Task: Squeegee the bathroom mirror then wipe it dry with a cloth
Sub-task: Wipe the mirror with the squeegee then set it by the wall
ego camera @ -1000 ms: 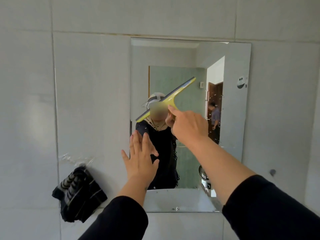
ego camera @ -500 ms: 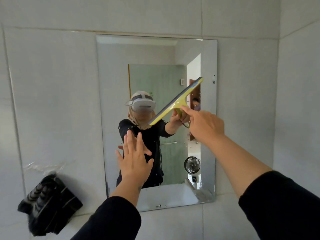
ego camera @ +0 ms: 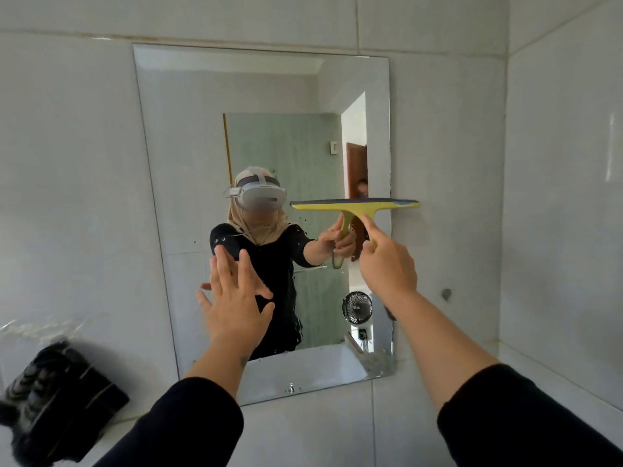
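A rectangular mirror hangs on the white tiled wall, with water drops on its lower middle. My right hand grips the handle of a yellow squeegee. Its blade lies level against the mirror's right edge, about halfway up, and sticks out past the edge onto the tile. My left hand is open, fingers spread, raised in front of the mirror's lower middle; I cannot tell whether it touches the glass. A dark striped cloth lies crumpled at the lower left, below the mirror.
A clear plastic bag is stuck on the wall above the cloth. The side wall meets the mirror wall close on the right. A small wall stud sits right of the mirror.
My right hand has carried the squeegee to the right and turned the blade from tilted to level, now at the mirror's right edge. My left hand stays raised and open.
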### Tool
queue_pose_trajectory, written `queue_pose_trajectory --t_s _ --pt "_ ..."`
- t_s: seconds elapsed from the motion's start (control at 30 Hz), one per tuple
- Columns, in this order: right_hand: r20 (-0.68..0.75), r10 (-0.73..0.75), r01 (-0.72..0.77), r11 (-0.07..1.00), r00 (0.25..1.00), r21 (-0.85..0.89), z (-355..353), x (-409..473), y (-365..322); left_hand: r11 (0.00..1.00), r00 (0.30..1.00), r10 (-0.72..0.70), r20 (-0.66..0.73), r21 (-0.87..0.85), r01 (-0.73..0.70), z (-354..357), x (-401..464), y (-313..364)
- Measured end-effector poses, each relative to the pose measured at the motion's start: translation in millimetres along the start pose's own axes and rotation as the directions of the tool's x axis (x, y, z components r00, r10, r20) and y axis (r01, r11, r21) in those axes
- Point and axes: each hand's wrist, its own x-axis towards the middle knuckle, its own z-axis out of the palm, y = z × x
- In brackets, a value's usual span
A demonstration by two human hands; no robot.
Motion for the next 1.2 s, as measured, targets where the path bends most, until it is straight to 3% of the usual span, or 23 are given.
queue_pose_trajectory --t_s 0.23,0.4,0.63,0.9,1.2 --pt "-0.058 0.107 -0.089 0.964 0.993 0.25 38.4 -25.6 -19.3 1.0 0.999 0.007 -0.043 0.016 -0.006 -5.6 -3.5 -12.1" --pt "-0.045 0.104 -0.087 0.955 0.994 0.283 53.2 -40.1 -50.7 0.998 0.998 -0.058 -0.027 0.033 0.059 -13.3 -14.0 -35.8" --pt "-0.011 -0.011 0.013 0.968 1.0 0.251 83.2 -65.8 -90.0 0.99 0.991 -0.133 0.005 0.048 0.132 -21.3 -22.5 -60.6" --pt "0.039 -0.186 0.179 0.974 0.982 0.136 108.1 -82.0 -111.4 0.982 0.984 -0.174 0.031 0.084 0.171 -31.8 -29.5 -80.1" --pt "0.22 -0.408 0.454 0.86 0.886 -0.234 86.8 -78.7 -88.0 0.978 0.976 -0.209 0.062 0.023 0.208 -29.9 -33.6 -80.3"
